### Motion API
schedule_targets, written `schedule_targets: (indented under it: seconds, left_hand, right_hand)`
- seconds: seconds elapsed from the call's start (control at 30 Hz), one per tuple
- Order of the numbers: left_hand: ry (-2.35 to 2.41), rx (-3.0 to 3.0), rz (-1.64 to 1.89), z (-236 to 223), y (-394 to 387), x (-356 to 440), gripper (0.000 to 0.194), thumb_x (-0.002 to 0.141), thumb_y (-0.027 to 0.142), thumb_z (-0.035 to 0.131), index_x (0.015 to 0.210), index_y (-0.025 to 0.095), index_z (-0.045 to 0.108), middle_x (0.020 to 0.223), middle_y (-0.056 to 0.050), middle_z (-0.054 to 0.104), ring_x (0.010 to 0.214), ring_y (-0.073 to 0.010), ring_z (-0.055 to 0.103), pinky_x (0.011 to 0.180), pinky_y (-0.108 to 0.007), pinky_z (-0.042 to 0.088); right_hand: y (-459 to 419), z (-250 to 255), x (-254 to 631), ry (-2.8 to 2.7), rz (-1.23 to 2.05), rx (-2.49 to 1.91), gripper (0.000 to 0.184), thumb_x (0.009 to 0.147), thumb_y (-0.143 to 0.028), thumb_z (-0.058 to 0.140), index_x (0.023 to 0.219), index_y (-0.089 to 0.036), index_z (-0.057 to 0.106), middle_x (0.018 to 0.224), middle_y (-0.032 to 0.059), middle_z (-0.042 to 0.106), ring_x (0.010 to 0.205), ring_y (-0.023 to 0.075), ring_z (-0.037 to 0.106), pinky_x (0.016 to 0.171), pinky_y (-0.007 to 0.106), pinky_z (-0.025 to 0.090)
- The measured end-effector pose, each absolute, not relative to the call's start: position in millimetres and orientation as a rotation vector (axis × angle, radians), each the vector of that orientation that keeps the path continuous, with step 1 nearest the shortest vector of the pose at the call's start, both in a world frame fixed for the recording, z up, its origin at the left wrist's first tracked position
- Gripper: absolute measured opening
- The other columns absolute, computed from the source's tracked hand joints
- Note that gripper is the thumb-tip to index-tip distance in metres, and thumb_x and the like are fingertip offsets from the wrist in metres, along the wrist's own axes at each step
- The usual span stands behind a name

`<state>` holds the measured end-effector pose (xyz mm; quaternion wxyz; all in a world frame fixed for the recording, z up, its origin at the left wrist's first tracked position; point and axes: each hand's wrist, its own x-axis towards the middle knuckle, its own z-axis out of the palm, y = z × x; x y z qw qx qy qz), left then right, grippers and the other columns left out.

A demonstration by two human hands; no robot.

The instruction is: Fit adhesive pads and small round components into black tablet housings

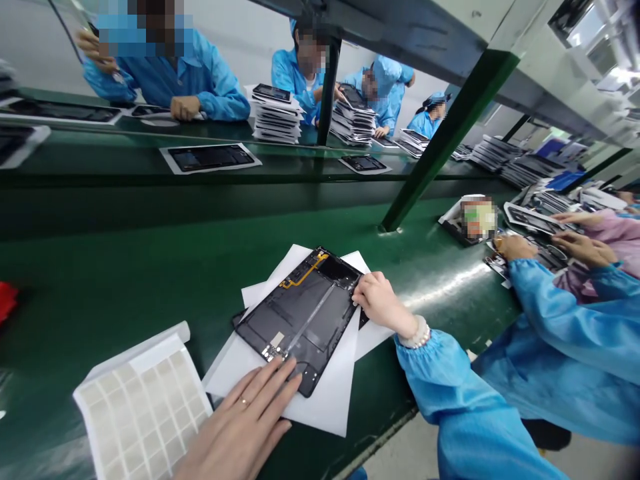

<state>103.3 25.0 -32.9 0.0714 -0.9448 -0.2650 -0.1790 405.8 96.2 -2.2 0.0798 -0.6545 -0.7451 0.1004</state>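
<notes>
Sitting at the far left edge of the green counter (100,313), a red object (6,300) is too cut off to identify. Nearer the middle, a white-backed sheet of beige square pads (143,417) lies with one end curled up, close beside the person's left hand (240,420). That hand's grip is released: its fingers (270,393) lie flat on the lower corner of a dark tablet back panel (300,320), seemingly pinning it in place. The panel lies askew across white paper sheets (325,400), which appear to keep it off the counter, and a yellow flex cable (305,270) runs along its upper end. The right hand (383,303), with a beaded bracelet (415,332) at the wrist, bears on the panel's upper right edge; whether that grip clenches the edge cannot be told, since the thumb is hidden. Farther right, a co-worker's blue-sleeved hands (515,248) rest over other dark panels (545,253).
</notes>
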Motion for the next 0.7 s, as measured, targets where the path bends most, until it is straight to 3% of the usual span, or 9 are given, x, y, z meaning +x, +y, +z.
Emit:
schedule_targets:
  seconds: [0.23,0.33,0.43,0.53,0.63,0.7]
  left_hand:
    - [-0.771,-2.828,-0.529,-33.1,25.5,101.7,0.04,0.094,0.027,0.04,0.133,0.022,0.05,0.135,-0.001,0.054,0.118,-0.0192,0.055,0.089,-0.03,0.05]
    - [-0.737,-2.794,-0.557,-33.0,27.2,103.0,0.038,0.095,0.027,0.039,0.13,0.022,0.053,0.132,-0.001,0.057,0.115,-0.0183,0.056,0.087,-0.028,0.051]
    - [-0.719,-2.755,-0.613,-34.7,26.9,103.2,0.037,0.096,0.025,0.035,0.124,0.02,0.058,0.125,-0.002,0.062,0.111,-0.0187,0.059,0.083,-0.028,0.052]
    - [-0.725,-2.766,-0.638,-38.2,22.5,102.1,0.042,0.093,0.011,0.031,0.122,0.022,0.058,0.117,0.0,0.066,0.107,-0.0162,0.06,0.079,-0.024,0.053]
    - [-0.732,-2.762,-0.65,-41.1,15.8,102.5,0.061,0.079,-0.007,0.027,0.124,0.024,0.056,0.109,0.001,0.068,0.102,-0.0131,0.061,0.077,-0.021,0.051]
    - [-0.712,-2.746,-0.668,-41.7,11.5,104.3,0.063,0.074,-0.01,0.028,0.121,0.02,0.057,0.105,0.0,0.069,0.098,-0.0143,0.061,0.078,-0.023,0.05]
  right_hand:
    - [91.4,-1.6,395.2,-2.373,-0.046,-1.984,0.008,0.087,-0.022,0.057,0.083,-0.016,0.061,0.095,0.0104,0.059,0.094,0.025,0.045,0.079,0.036,0.038]
    - [98.5,-5.5,407.4,-2.249,0.02,-1.941,0.009,0.087,-0.024,0.058,0.08,-0.018,0.06,0.09,0.0078,0.06,0.089,0.023,0.048,0.078,0.034,0.038]
    - [113.4,-10.1,430.6,-2.034,0.082,-1.96,0.019,0.094,-0.022,0.044,0.087,-0.018,0.061,0.089,0.0074,0.061,0.087,0.021,0.051,0.082,0.034,0.039]
    - [129.9,-14.7,445.1,-1.994,0.093,-1.959,0.027,0.095,-0.02,0.036,0.093,-0.017,0.063,0.094,0.0086,0.063,0.091,0.0201,0.054,0.085,0.033,0.039]
    - [143.5,-18.0,440.7,-2.071,0.17,-1.899,0.026,0.094,-0.024,0.042,0.084,-0.018,0.066,0.09,0.0058,0.065,0.088,0.018,0.056,0.083,0.029,0.04]
    - [151.7,-19.0,431.7,-2.129,0.21,-1.861,0.028,0.093,-0.028,0.044,0.082,-0.019,0.068,0.087,0.0046,0.065,0.086,0.0171,0.056,0.083,0.028,0.04]
